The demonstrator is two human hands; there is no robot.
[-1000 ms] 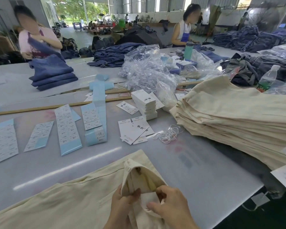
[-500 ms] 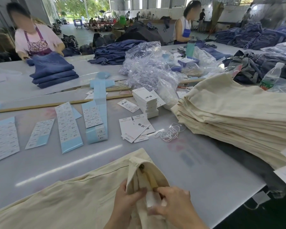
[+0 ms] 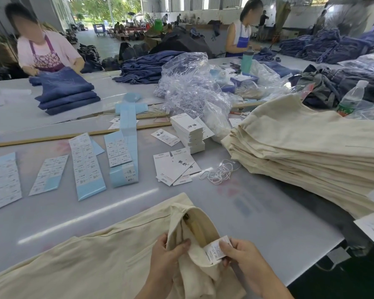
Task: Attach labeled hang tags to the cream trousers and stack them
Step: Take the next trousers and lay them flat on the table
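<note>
Cream trousers (image 3: 108, 262) at the bench's near edge are held open by the left hand (image 3: 166, 255), gripping the waistband, while the sewn-in label (image 3: 216, 249), pinched by the right hand (image 3: 242, 257), should be read before a matching tag is chosen.

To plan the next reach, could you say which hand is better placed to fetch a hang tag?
Probably the right hand: it only pinches the care label, while the left hand holds the waistband open.
</note>
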